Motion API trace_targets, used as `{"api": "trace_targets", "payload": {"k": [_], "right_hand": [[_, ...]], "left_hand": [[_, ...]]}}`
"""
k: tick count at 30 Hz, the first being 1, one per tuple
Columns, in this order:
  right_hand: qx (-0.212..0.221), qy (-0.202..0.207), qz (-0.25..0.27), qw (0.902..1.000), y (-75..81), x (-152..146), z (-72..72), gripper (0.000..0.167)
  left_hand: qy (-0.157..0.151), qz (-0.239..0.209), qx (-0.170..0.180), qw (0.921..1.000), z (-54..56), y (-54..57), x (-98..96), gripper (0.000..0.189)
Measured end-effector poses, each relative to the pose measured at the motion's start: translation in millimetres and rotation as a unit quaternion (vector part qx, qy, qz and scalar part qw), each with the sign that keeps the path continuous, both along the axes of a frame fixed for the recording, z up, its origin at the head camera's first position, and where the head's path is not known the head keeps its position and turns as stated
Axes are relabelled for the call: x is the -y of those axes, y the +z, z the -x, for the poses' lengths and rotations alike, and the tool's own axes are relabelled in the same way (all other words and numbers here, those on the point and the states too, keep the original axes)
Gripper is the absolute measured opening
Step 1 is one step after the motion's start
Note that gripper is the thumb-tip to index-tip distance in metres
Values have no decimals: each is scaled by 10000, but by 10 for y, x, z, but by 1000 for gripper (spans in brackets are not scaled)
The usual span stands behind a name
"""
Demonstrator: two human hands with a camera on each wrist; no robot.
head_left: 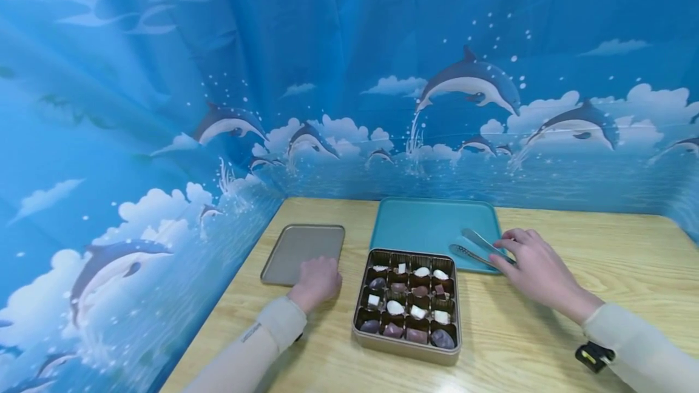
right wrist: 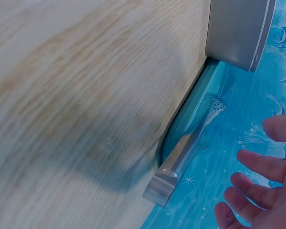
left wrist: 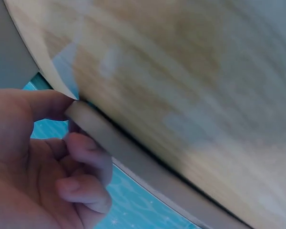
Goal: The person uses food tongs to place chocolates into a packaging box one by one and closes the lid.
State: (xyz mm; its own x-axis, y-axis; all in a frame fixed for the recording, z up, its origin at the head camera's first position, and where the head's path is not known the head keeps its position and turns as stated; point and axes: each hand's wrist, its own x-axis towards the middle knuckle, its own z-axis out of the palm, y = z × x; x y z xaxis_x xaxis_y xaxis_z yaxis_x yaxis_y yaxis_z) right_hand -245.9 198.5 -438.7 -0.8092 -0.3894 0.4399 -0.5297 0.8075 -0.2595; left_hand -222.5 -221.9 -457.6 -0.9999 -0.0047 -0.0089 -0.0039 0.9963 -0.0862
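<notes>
My left hand (head_left: 318,281) is at the near right corner of a shallow bronze-coloured lid (head_left: 297,253). In the left wrist view, thumb and fingers pinch the edge of that lid (left wrist: 133,151). Over the near right corner of a teal tray (head_left: 415,223), my right hand (head_left: 537,265) hovers beside metal tongs (head_left: 472,253). From the right wrist, its fingers (right wrist: 262,164) look spread and apart from the tongs (right wrist: 181,152). The tongs lie on the tray with the handle end sticking out past its edge.
Between the hands stands a bronze-coloured tin (head_left: 406,352) with a divided dark insert, holding white, brown and purplish pieces, one per compartment. It sits close against the tray's near edge. A blue dolphin-print curtain (head_left: 349,77) closes off the table's back and left side.
</notes>
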Motion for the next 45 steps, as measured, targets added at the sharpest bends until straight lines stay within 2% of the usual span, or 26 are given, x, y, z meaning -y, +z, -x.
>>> {"api": "trace_targets", "payload": {"k": [5,8,11,15,21,28,32,35,37,39,45], "right_hand": [[112,16,77,9999,21,15,-24,30],[95,65,74,9999,38,30,-39,28],[45,104,82,9999,53,44,-48,26],[-20,109,114,9999,72,59,-59,23],[-192,183,205,9994,129,119,-97,19],[-313,285,297,9987,208,207,-165,18],[-405,384,309,9980,243,265,-198,19],[-489,432,329,9973,267,314,-219,18],[-522,472,343,9969,283,353,-233,18],[-557,508,351,9965,300,393,-247,17],[-634,706,381,9948,347,490,-274,16]], "left_hand": [[-159,-120,-73,9998,-23,-12,24,36],[-320,-222,-268,9989,-33,-16,34,40],[-484,-271,-594,9967,-38,13,26,42],[-669,-187,-1175,9906,-45,104,9,45],[-852,-181,-1970,9765,-84,319,32,37],[-951,-722,-2668,9563,-126,656,21,31],[-965,-1137,-2917,9448,-185,860,-13,26],[-1045,-1459,-3104,9335,-255,994,-41,21],[-1147,-1699,-3269,9225,-307,1070,-61,20],[-1293,-1896,-3510,9078,-361,1139,-81,21],[-1742,-2282,-4288,8566,-504,1316,-142,27]]}}
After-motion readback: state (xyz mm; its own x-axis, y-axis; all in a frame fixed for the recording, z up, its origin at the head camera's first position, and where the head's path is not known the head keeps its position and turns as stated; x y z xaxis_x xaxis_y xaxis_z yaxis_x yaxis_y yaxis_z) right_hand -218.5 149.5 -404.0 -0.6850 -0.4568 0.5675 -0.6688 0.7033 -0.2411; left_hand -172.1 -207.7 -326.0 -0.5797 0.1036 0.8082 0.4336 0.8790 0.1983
